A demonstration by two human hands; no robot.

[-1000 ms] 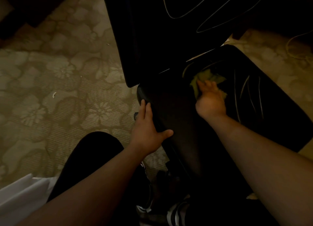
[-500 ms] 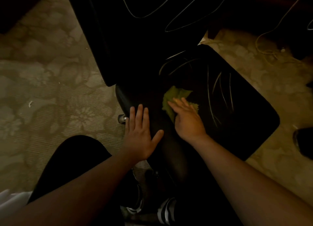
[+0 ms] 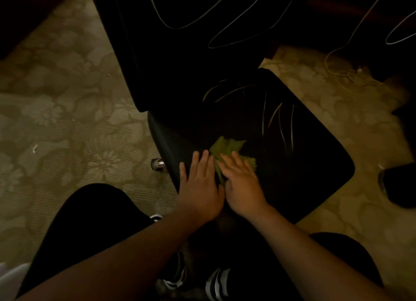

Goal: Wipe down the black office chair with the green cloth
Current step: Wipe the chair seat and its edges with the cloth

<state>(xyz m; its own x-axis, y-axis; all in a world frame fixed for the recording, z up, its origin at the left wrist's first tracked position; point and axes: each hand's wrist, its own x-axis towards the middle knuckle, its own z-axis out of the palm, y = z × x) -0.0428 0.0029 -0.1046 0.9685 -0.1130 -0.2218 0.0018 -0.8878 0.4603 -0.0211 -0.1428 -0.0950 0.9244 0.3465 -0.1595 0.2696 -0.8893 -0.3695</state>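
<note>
A patterned carpet (image 3: 67,111) with a pale floral design covers the floor, dim in the low light. On it stands the black office chair (image 3: 292,165), its tall backrest rising at the top of the view and its broad seat spreading toward the right, with thin light curved lines across both. One chrome-capped caster (image 3: 158,163) shows just beside the seat's left edge. The person's legs in dark trousers (image 3: 90,228) fill the bottom, with striped shoes (image 3: 216,282) below the seat's near edge. A thin cable (image 3: 337,68) lies looped on the carpet to the upper right, well apart from the hands.

The left hand (image 3: 199,188) lies flat on the near left part of the seat, fingers straight and slightly spread, holding nothing. The right hand (image 3: 242,183) lies just beside it, touching it, fingers straight and pressing down on the green cloth (image 3: 227,148). The cloth is crumpled on the seat, its far half showing beyond the fingertips.
</note>
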